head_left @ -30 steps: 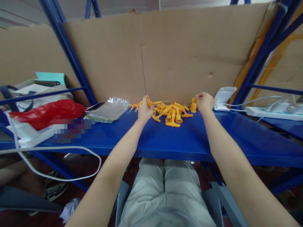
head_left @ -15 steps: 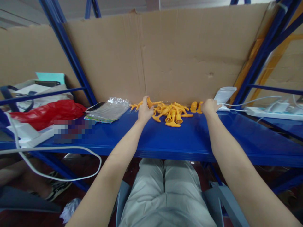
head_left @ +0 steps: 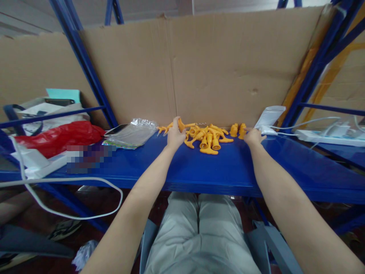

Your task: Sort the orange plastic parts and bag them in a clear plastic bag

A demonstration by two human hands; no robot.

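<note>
My left hand (head_left: 175, 136) is closed around the handle of a yellow corkscrew (head_left: 181, 124) at the back of the blue shelf. Immediately to its right lies a pile of yellow T-handled corkscrews and hollow sleeves (head_left: 209, 140). More corkscrews with bare metal spirals (head_left: 162, 131) lie on the left side of that hand, partly hidden by it. Two yellow sleeves (head_left: 238, 130) stand upright near the cardboard. Just right of them is my right hand (head_left: 254, 137), its fingers apart and nothing visible in them.
A clear plastic bag (head_left: 135, 133) lies left of the corkscrews. Farther left are a red bag (head_left: 62, 137) and a white power strip (head_left: 45, 165) with a looping cable. A white packet (head_left: 269, 117) leans at the back right. Cardboard (head_left: 213, 68) closes off the rear.
My right hand has drawn down and slightly away from the standing sleeves, so the nearer one shows more fully. My left hand keeps its place on the corkscrew.
</note>
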